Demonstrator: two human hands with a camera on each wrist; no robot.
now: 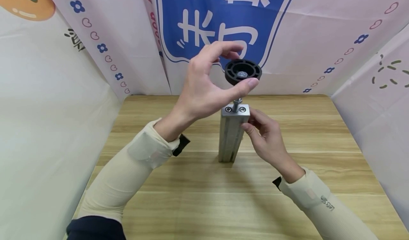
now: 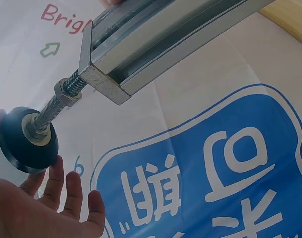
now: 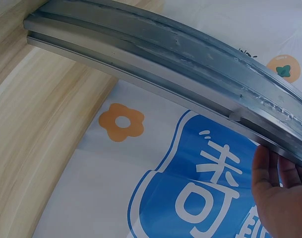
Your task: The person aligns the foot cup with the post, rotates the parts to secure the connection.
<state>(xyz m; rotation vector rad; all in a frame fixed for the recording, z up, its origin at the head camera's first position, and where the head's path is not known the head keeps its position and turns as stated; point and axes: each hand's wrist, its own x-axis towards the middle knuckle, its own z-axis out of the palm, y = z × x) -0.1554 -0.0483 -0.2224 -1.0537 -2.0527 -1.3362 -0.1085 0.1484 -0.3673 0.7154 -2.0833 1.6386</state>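
Observation:
An aluminium profile point(image 1: 230, 137) stands upright on the table, a metal plate point(image 1: 235, 110) fixed over its top end. From that plate rises a threaded stud point(image 2: 50, 111) with a nut point(image 2: 67, 92) on it. The stud carries a round black levelling foot point(image 1: 243, 66), which faces upward. My left hand point(image 1: 201, 83) holds the foot by its rim, thumb on the near side and fingers around the far side. Just below the plate, my right hand point(image 1: 268, 137) grips the profile's right side with thumb and fingertips; its hidden far side conceals part of the fingers.
The wooden table point(image 1: 179, 204) extends around the profile on every side. Behind it hangs a printed white cloth point(image 1: 287, 69) with a blue sign pattern point(image 1: 175, 5). More white cloth point(image 1: 41, 126) closes in the left and right sides.

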